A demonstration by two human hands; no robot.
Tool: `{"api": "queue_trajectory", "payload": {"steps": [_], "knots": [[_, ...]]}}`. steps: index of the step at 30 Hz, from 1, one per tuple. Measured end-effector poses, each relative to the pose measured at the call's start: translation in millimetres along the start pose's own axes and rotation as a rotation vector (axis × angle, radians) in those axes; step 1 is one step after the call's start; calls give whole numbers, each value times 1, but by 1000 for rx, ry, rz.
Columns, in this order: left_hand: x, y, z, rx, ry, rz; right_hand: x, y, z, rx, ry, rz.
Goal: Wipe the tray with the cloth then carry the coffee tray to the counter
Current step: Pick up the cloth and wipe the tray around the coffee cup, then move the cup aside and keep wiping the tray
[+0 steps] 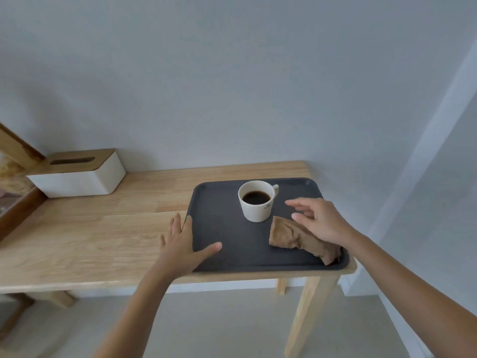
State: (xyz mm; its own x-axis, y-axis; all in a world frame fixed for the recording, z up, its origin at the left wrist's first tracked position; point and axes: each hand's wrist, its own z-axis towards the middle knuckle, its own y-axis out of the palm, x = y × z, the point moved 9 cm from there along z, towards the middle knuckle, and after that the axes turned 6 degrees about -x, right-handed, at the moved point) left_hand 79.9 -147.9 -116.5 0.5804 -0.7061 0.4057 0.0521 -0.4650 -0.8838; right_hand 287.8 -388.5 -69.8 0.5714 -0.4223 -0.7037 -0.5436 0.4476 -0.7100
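A dark grey tray (pixel 222 202) lies on the right end of a light wooden table (pixel 103 228). On it stands a white cup of black coffee (pixel 256 201), and a crumpled brown cloth (pixel 291 235) lies at its front right. My left hand (pixel 183 244) is spread flat at the tray's left edge, thumb over the tray's surface, holding nothing. My right hand (pixel 320 219) hovers open over the cloth's far end, fingers spread toward the cup; whether it touches the cloth is unclear.
A white tissue box with a wooden lid (pixel 77 174) stands at the table's back left, next to a wooden frame (pixel 15 192). A pale wall runs right behind the table. The tray's right edge sits near the table's right end, with floor below.
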Motion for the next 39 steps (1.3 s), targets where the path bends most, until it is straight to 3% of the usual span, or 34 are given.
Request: {"api": "queue_trajectory", "payload": {"steps": [3, 8, 16, 27, 39], "knots": [[48, -15, 22, 122, 118, -312, -5, -4, 25, 84, 58, 78], [103, 5, 57, -3, 257, -588, -9, 14, 45, 112, 123, 251], [99, -4, 71, 137, 347, -649, -16, 20, 54, 137, 90, 284], [35, -57, 107, 177, 320, -679, -63, 61, 122, 55, 40, 368], [4, -59, 125, 171, 296, -684, -70, 90, 150, 7, 57, 382]]}}
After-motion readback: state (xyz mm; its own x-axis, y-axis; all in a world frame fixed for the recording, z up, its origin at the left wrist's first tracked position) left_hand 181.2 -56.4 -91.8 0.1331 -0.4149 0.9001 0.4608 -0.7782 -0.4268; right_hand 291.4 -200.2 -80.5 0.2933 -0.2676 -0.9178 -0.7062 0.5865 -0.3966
